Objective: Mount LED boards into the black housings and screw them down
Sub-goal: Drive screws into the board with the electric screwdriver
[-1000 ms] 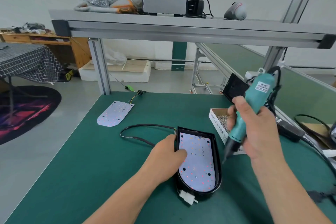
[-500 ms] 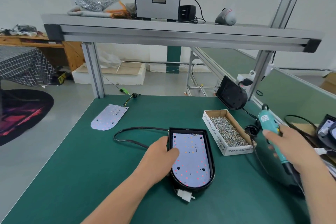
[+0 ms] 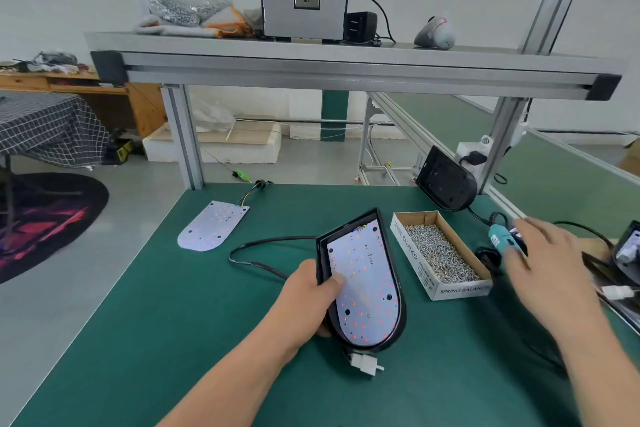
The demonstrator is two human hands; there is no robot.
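Fingers (image 3: 533, 229) of the right hand (image 3: 554, 263), spread and released, have just let go of the teal screwdriver (image 3: 502, 241) lying beside the screw box (image 3: 440, 253), while the left hand (image 3: 308, 295) grips the black housing (image 3: 346, 229), LED board (image 3: 363, 281) seated inside, tipping it off the bench (image 3: 138, 322): screwing likely finished.

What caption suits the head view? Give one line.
Left hand grips the housing with its board; open right hand hovers by the screwdriver beside the screw box.
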